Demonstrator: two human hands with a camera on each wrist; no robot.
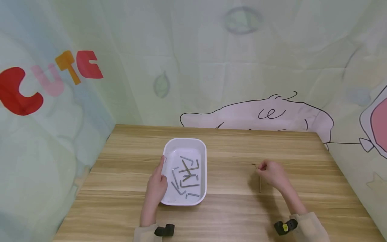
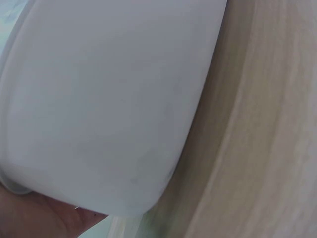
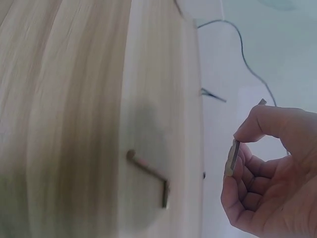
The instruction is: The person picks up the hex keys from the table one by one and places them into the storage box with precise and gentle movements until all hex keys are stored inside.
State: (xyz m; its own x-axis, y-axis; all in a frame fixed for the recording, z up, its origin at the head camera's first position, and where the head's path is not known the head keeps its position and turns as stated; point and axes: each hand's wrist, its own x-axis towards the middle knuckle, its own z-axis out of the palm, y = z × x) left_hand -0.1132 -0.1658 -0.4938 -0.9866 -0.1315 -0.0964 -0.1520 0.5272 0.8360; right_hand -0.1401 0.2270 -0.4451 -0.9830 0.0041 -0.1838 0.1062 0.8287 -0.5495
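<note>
My left hand (image 1: 156, 186) grips the left side of a white plastic tray (image 1: 185, 202), thumb at its rim. In the left wrist view the tray's outer wall (image 2: 104, 104) fills much of the picture, with part of the hand (image 2: 37, 215) under its rim. Inside lie several L-shaped hex keys (image 1: 189, 185), some silver, some brassy, a few crossing. Over the table on the right, my right hand (image 1: 272, 173) pinches a brassy hex key (image 3: 232, 158) between thumb and fingers. Another hex key (image 3: 148, 171) lies on the wood below that hand.
The wood-grain table (image 1: 229, 215) ends at the back against a printed cloth (image 1: 199, 90), which also hangs along both sides. Black wrist cameras sit at the left cuff (image 1: 164, 230) and right cuff (image 1: 285, 227).
</note>
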